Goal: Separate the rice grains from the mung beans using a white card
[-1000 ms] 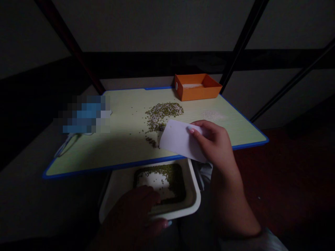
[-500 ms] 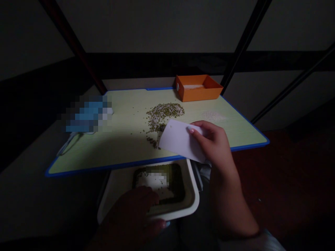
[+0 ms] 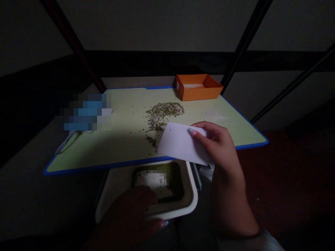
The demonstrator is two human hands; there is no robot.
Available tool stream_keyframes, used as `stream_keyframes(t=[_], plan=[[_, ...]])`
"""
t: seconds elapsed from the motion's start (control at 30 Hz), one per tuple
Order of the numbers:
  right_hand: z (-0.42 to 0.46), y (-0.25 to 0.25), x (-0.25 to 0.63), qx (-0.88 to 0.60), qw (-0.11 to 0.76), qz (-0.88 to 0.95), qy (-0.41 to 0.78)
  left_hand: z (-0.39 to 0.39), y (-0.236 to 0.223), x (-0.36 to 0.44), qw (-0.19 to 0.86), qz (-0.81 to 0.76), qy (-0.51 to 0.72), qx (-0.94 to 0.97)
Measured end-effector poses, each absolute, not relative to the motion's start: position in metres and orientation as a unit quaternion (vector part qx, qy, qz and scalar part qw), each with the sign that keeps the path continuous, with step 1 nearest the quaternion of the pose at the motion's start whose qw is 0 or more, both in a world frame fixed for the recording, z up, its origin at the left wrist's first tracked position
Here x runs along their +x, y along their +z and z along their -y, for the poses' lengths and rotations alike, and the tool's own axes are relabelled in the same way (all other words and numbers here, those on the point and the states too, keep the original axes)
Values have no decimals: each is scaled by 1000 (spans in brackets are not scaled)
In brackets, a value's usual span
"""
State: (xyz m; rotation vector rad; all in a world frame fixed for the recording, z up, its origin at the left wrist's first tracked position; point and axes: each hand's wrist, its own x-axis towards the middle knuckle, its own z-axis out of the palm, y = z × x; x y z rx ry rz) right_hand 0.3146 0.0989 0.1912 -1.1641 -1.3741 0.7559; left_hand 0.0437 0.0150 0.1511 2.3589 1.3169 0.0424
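Note:
My right hand [image 3: 218,144] pinches a thin white plastic scraper card [image 3: 178,143] with a small hole near one corner, thumb on top. The card is tilted above the near edge of the table, beside a scattered patch of small green beans [image 3: 164,111], possibly mung beans, mixed with pale grains. Below that edge, my left hand [image 3: 131,209] grips the near side of a white tray [image 3: 193,205], thumb outside and fingers over the rim. Green beans [image 3: 178,181] lie round the tray's floor, with a bright patch in the middle, partly blurred out.
An orange box [image 3: 201,93] with pale contents stands at the table's back right. Pale grains [image 3: 211,114] are spread in front of it. A pixelated blue item [image 3: 87,113] with a cable lies at left. Blue edging [image 3: 104,165] rims the pale green tabletop.
The white card has come slightly down and nearer to me, toward the table's edge. A few beans lie closer to that edge. My left hand stays on the tray.

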Motion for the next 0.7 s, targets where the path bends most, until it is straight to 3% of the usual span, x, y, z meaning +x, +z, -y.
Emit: stream_keyframes(t=[0.23,0.47,0.7], plan=[[-99,190,321,-517,576,567,283,-16,149,45,199,-471,14,859],[-73,199,335,-564,636,510,134,-13,135,31,149,-439,63,884],[-77,197,320,-555,610,547,143,-15,126,32,140,-443,61,884]])
